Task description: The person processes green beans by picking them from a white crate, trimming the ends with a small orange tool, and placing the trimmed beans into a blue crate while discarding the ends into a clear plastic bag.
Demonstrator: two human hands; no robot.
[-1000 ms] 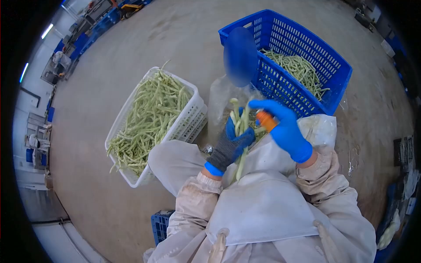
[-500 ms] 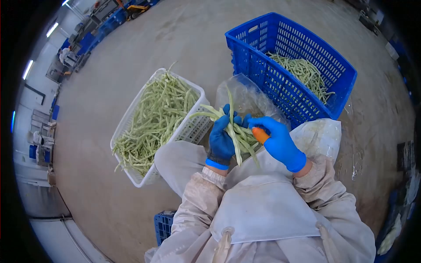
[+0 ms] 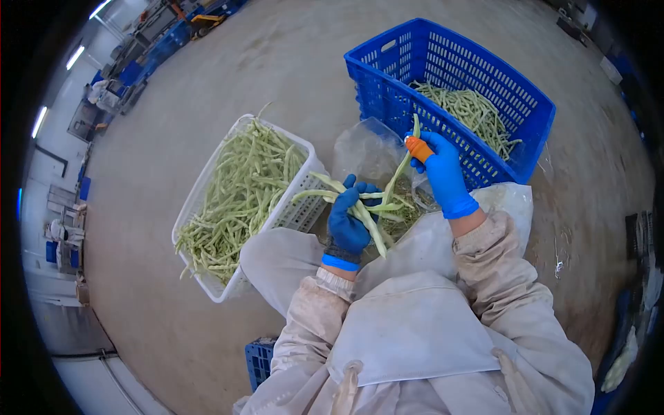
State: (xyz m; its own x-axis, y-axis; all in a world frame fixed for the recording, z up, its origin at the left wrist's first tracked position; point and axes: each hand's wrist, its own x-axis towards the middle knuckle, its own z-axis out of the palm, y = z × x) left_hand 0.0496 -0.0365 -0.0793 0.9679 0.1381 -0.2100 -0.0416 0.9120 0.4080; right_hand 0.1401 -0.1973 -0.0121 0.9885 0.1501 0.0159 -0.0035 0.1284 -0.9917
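Several pale green bean pods (image 3: 370, 225) are wrapped in the fingers of my left hand (image 3: 348, 223), in a dark blue glove over my lap. My right hand (image 3: 441, 173), in a bright blue glove, is farther forward and pinches the upper part of one long pod (image 3: 398, 173). An orange cover (image 3: 418, 148) sits on a digit of that hand. Beneath the hands lies a clear plastic bag (image 3: 366, 149) with green scraps (image 3: 401, 221) near it. To the left stands a white crate (image 3: 309, 153) heaped with pods.
A large blue crate (image 3: 387, 86) holding green pods (image 3: 474, 114) stands at the front right. A small blue crate (image 3: 258, 360) is beside me at the lower left. People in white stand by equipment along the far left wall. Dark items line the right edge.
My right hand has moved forward and up, away from my left hand, with a long pod in its fingers. My left hand still grips its bunch. The view has shifted slightly.
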